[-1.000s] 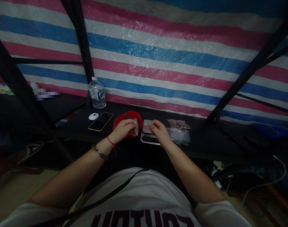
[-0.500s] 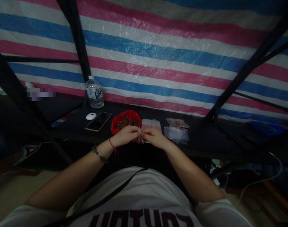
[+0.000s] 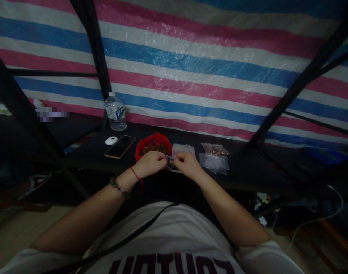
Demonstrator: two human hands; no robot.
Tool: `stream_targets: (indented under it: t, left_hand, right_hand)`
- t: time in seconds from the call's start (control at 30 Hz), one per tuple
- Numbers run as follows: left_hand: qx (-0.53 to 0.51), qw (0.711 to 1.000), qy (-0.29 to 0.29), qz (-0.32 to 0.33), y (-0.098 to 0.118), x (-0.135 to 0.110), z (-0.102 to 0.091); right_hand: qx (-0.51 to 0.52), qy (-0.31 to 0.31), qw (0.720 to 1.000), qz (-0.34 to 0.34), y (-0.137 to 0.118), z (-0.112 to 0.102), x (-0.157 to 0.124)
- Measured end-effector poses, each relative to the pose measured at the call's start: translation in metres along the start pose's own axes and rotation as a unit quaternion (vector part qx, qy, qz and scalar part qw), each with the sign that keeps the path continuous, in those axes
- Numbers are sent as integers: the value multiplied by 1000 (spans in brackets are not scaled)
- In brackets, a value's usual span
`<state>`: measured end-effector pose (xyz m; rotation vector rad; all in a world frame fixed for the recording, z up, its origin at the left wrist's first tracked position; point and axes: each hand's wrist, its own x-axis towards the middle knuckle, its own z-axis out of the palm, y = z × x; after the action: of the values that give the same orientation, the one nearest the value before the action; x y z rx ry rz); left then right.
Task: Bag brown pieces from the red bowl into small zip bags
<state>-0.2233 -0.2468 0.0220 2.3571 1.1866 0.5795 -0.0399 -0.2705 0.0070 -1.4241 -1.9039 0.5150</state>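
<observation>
Plastic bag (image 3: pixel 170 163), just one, is pinched by the left hand (image 3: pixel 151 163) and right hand (image 3: pixel 188 166).

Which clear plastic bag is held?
The small clear plastic bag pinched between left hand and right hand; the other clear bags lie on the black tabletop.

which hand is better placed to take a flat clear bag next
Likely the right hand, once free: it is nearer the clear bags; the left hand is by the red container.
</observation>
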Motion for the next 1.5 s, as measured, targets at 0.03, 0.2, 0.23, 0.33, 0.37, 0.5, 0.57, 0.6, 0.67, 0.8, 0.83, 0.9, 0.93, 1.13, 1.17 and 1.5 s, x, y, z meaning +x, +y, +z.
stream_targets:
  t: [0.03,0.2,0.23,0.33,0.37,0.5,0.57,0.6,0.67,0.8,0.83,0.9,0.93,1.13,1.17,1.5]
  left_hand:
    - [-6,1000,-3,12,-1,0,-2]
    - [-50,996,22,69,-5,-2,-13]
    - [-55,995,40,77,-6,-2,-15]
    - [-58,989,104,86,-15,1,-22]
    - [-55,987,122,86,-19,3,-24]
    - [-25,985,160,63,-42,9,-29]
    - [1,985,167,40,-54,12,-28]
    - [15,985,170,30,-60,14,-27]
    - [43,981,188,10,-70,18,-24]
    - [84,964,253,-24,-87,25,-19]
    - [95,960,262,-30,-90,26,-18]
    - [119,957,261,-37,-95,27,-17]
    - [133,957,253,-39,-96,27,-16]
    - [208,963,155,-73,-99,25,-10]
    - [211,964,140,-75,-99,25,-9]
    - [201,966,145,-76,-106,26,-3]
  right_hand:
    - [57,1,998,-10,3,1,2]
    - [386,-31,918,86,16,8,4]
    - [442,-76,886,122,18,9,4]
    - [552,-196,789,186,24,13,5]
    - [571,-201,772,193,26,15,7]
    - [596,-100,775,185,27,19,22]
    - [578,-45,797,167,25,19,34]
    - [561,-19,813,155,24,19,41]
    - [511,29,850,125,22,19,56]
    - [337,101,935,41,17,19,88]
    - [277,114,954,18,16,19,95]
    - [153,120,980,-28,13,20,108]
    - [100,112,988,-47,11,20,114]
    - [-7,67,995,-73,7,23,132]
    - [-12,57,995,-79,7,23,133]
    - [-1,124,984,-125,5,20,126]
